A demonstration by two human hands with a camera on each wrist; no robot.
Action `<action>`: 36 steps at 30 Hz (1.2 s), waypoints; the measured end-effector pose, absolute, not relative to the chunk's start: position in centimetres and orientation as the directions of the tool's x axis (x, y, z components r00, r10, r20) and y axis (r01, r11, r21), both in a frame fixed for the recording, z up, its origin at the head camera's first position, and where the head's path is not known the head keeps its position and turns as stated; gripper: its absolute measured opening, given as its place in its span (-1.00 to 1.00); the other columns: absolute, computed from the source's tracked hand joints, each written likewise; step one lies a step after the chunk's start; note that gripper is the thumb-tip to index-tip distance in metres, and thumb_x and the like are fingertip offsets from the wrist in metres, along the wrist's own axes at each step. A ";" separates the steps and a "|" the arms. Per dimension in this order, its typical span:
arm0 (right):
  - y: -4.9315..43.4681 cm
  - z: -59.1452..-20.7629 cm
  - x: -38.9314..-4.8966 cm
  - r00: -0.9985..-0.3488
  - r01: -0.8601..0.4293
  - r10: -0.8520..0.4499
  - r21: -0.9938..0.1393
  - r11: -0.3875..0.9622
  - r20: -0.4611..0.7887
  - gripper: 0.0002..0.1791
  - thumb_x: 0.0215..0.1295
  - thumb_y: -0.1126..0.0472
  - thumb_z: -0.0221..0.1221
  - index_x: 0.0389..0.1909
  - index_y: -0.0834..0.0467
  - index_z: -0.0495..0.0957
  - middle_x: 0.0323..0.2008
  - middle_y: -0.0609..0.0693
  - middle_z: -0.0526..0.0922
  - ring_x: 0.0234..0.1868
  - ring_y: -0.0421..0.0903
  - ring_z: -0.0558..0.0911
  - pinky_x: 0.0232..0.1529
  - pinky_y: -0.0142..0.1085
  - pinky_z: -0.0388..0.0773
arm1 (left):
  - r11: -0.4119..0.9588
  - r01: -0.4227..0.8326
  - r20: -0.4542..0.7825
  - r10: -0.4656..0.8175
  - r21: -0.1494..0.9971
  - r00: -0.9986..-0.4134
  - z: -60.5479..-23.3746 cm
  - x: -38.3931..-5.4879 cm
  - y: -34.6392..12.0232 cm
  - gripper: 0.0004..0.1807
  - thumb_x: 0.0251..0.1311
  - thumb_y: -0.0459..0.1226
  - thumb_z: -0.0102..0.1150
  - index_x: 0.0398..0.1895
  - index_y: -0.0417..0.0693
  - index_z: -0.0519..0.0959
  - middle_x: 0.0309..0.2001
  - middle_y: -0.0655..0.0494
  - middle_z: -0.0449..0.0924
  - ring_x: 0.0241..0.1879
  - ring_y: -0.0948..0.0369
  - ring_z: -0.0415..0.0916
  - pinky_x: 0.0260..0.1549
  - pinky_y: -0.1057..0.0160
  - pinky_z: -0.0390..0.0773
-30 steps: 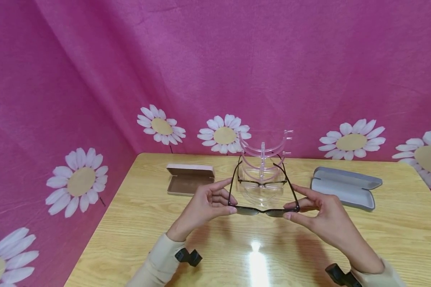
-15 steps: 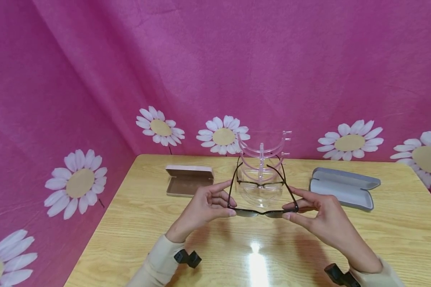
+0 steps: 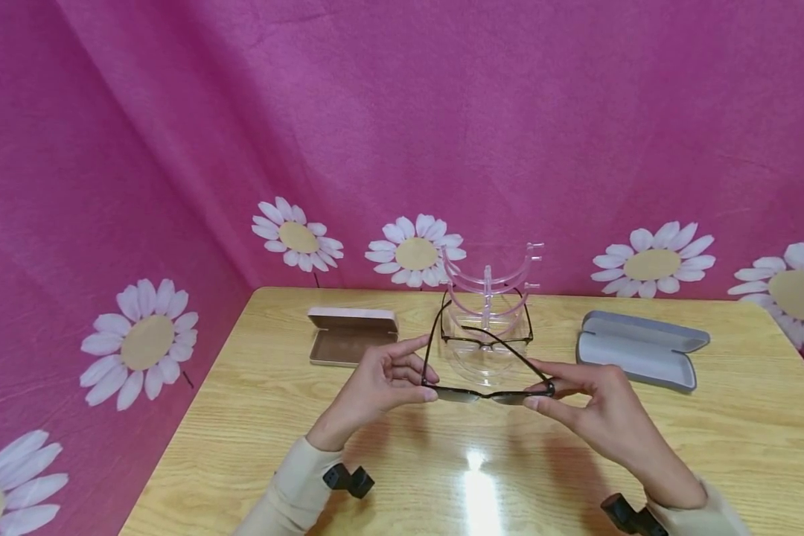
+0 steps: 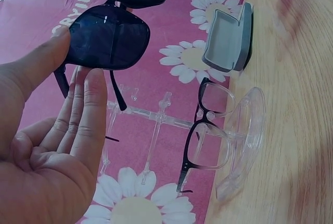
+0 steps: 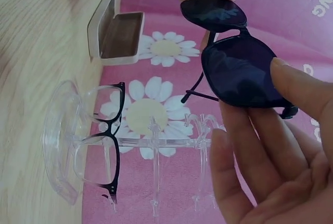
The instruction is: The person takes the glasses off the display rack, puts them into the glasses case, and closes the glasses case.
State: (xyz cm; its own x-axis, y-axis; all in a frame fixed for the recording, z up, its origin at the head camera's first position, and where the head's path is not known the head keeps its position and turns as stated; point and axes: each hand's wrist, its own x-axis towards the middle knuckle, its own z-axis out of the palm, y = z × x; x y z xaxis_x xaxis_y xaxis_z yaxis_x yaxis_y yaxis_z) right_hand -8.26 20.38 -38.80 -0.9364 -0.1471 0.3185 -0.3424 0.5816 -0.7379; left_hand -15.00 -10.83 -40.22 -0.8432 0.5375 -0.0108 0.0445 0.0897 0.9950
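Note:
Dark-lensed sunglasses (image 3: pixel 485 394) are held above the table, in front of a clear display stand (image 3: pixel 487 286). At their left end my left hand (image 3: pixel 382 383) pinches the frame between thumb and fingers. My right hand (image 3: pixel 599 406) pinches the right end, its index finger stretched along the arm. The right arm is partly folded inward across the left one. Both dark lenses fill the upper part of the right wrist view, where the sunglasses (image 5: pixel 242 70) hang between the hands. Black-rimmed glasses (image 4: pixel 208 122) with clear lenses sit low on the stand.
An open brown-lined glasses case (image 3: pixel 351 339) lies behind my left hand. Behind my right hand lies an open grey glasses case (image 3: pixel 643 350). A pink cloth with daisies (image 3: pixel 482 134) hangs behind the wooden table (image 3: pixel 254 447).
The right arm of the sunglasses has swung inward, its tip now left of the stand's post. My right index finger has shifted slightly left with it. The left hand has barely moved.

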 end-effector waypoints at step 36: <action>20.7 -39.4 -8.8 -0.948 -0.316 -0.182 -0.818 0.481 0.260 -0.80 0.17 0.32 0.48 -0.16 0.16 0.84 -0.18 0.11 0.86 -0.42 -0.38 0.59 -0.69 -0.37 0.34 | 0.208 0.180 0.054 0.498 0.961 -0.865 -40.1 -14.8 -10.7 -0.39 0.27 -0.33 0.43 0.39 -0.26 0.52 0.01 -0.19 0.69 -0.01 0.22 0.63 0.02 0.38 0.68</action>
